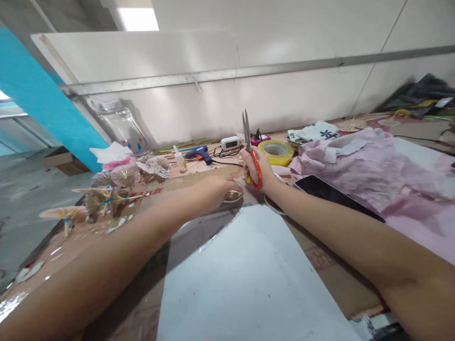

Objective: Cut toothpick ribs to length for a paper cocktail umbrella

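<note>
My right hand [251, 166] is wrapped round the orange handles of a pair of scissors [256, 166]. Their blades point upward, held nearly together. Just left of it, my left hand [224, 188] is closed, its fingers mostly hidden behind the wrist. A small round piece with a pale rim [233, 196] shows below the left hand; whether the fingers grip it I cannot tell. Nearer to me lies a large white sheet [241, 279] on the cardboard-covered table [152, 203]. Another round rim [274, 206] shows partly under my right forearm.
Several small paper umbrellas [126, 175] stand at the left edge. Along the back are a glue bottle [180, 160], a blue glue gun [201, 154], a white digital clock [230, 143] and yellow tape [275, 150]. A phone [336, 196] and pink cloth [369, 166] lie right.
</note>
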